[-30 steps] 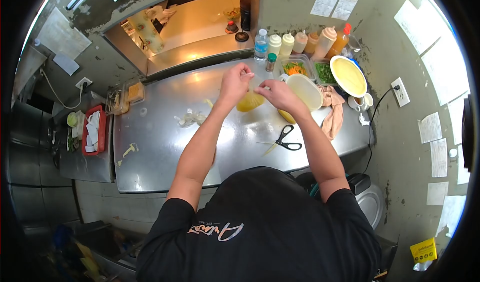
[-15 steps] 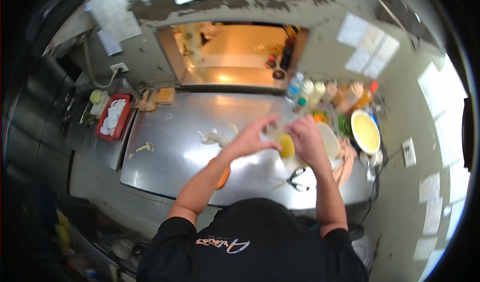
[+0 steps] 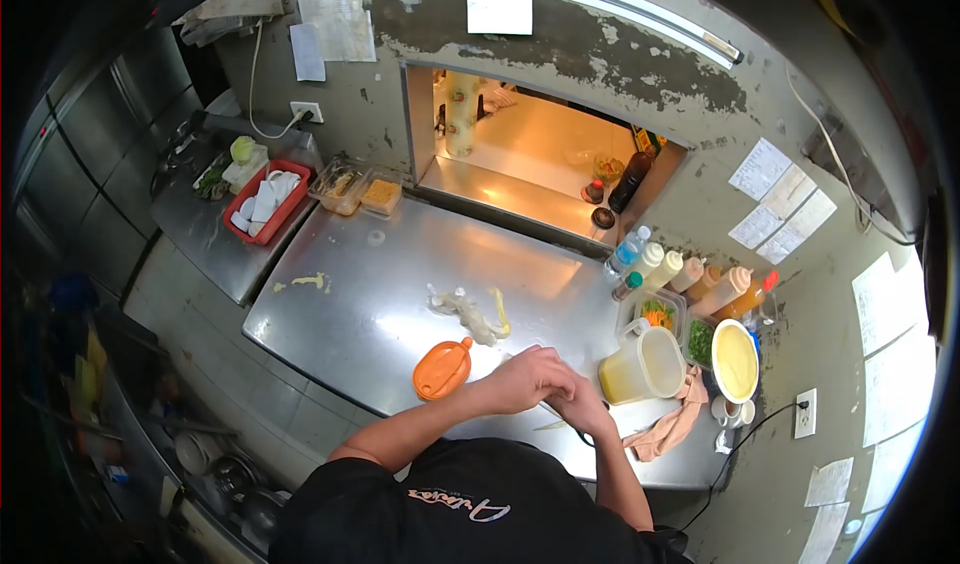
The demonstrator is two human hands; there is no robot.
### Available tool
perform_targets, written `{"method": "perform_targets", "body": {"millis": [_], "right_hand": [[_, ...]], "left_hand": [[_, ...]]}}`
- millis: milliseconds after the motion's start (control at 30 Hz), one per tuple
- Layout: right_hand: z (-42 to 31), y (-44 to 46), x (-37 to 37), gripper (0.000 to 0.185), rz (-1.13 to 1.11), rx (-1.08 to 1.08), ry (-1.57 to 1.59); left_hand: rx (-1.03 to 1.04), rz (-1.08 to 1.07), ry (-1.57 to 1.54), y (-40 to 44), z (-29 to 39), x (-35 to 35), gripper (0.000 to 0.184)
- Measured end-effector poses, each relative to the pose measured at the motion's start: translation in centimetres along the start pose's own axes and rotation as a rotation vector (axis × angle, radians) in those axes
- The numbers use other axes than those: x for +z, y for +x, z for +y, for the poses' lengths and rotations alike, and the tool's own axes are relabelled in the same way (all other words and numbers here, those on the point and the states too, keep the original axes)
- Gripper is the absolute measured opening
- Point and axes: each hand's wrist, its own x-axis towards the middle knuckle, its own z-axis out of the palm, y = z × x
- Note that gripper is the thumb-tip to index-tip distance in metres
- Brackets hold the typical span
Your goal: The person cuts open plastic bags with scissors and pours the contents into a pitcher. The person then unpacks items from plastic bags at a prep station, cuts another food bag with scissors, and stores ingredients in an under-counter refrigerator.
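Note:
My left hand (image 3: 533,378) and my right hand (image 3: 583,406) meet close in front of my body, above the steel table. The fingers of both are curled in; whatever is between them is hidden. Beneath my right hand lies a pair of scissors (image 3: 588,437) with dark handles, mostly covered. An orange oval lid or dish (image 3: 441,370) sits beside my left wrist. Right of my hands stands a translucent pitcher (image 3: 622,380) holding yellow liquid. Pale wet scraps (image 3: 466,311), perhaps peel or shell, lie beyond my left hand.
A peach cloth (image 3: 668,426) lies right of the pitcher. Sauce bottles (image 3: 690,274), tubs of chopped vegetables (image 3: 657,313) and a white bowl of yellow food (image 3: 736,361) crowd the right back. A red basket (image 3: 268,204) and food containers (image 3: 380,196) stand back left.
My hands have come together and drawn back toward my body, away from beside the pitcher. The clear item between them earlier is out of sight. The camera view has tilted, uncovering the orange piece.

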Motion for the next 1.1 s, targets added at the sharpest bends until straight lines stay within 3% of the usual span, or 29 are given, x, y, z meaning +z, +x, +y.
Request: {"method": "perform_targets", "body": {"millis": [67,100,167,233,267,367,400,500,533,567,633,667,767,800,900,933,1033,1067,1100], "right_hand": [[-0.2,1.0,0.4,0.036,-0.024,-0.134,-0.195],[-1.1,1.3,0.5,0.026,-0.012,-0.082,-0.235],[-3.5,1.6,0.2,0.012,0.014,0.014,-0.324],[-3.3,1.5,-0.2,0.014,-0.023,-0.08,-0.35],[-3.4,1.5,-0.2,0.013,-0.031,-0.1,-0.371],[-6.3,1.9,0.1,0.016,-0.065,-0.243,-0.404],[-6.8,2.1,0.0,0.018,-0.09,-0.283,-0.431],[-8.7,2.0,0.2,0.02,-0.085,-0.303,-0.409],[-8.6,2.0,0.1,0.024,-0.066,-0.281,-0.393],[-8.6,2.0,-0.1,0.029,-0.046,-0.262,-0.379],[-9.2,1.9,-0.2,0.042,0.046,-0.237,-0.054],[-9.3,1.7,-0.1,0.048,0.088,-0.219,0.111],[-5.8,1.7,-1.2,0.067,-0.067,-0.134,-0.061],[-6.5,1.8,-1.3,0.054,-0.133,-0.064,-0.3],[-2.6,2.5,-0.9,0.034,-0.199,0.146,-0.157],[-2.2,2.3,-0.8,0.023,-0.129,0.1,-0.013],[-2.1,2.3,-0.6,0.019,-0.045,0.184,0.607],[-2.5,1.9,-0.6,0.025,-0.03,0.225,0.682],[-2.8,1.8,-0.7,0.025,-0.079,0.191,0.484]], "left_hand": [[-0.043,0.109,-0.011,-0.5,-0.6,0.1,0.012],[-0.064,0.168,-0.012,-0.9,-1.0,0.0,0.011],[-0.117,0.226,-0.071,-2.9,-3.5,0.2,0.046],[-0.162,0.246,-0.129,-4.5,-4.9,0.8,0.075],[-0.229,0.072,-0.049,-5.5,-6.0,1.4,0.109],[-0.229,0.038,0.01,-6.5,-6.3,5.2,0.111],[-0.171,0.173,-0.054,-6.2,-7.9,7.3,0.095],[-0.289,0.351,-0.272,-5.5,-10.9,9.1,0.071],[-0.376,0.348,-0.334,-4.6,-5.9,6.0,0.046],[-0.391,0.293,-0.422,-4.8,-6.2,5.6,0.043],[-0.42,0.178,-0.595,-4.6,-5.5,4.0,0.038],[-0.396,0.237,-0.605,-4.7,-4.7,3.7,0.033],[-0.269,0.078,-0.496,-4.9,-6.6,3.7,0.033],[-0.236,-0.02,-0.473,-4.0,-5.3,2.6,0.03],[-0.287,-0.191,-0.446,-3.1,-4.3,2.3,0.027],[-0.276,-0.184,-0.505,-3.6,-4.7,3.0,0.03],[-0.468,-0.187,-0.574,-3.7,-6.0,3.2,0.035],[-0.459,-0.214,-0.643,-3.5,-6.2,3.2,0.039],[-0.445,-0.243,-0.656,-3.5,-6.1,3.2,0.039]]}}
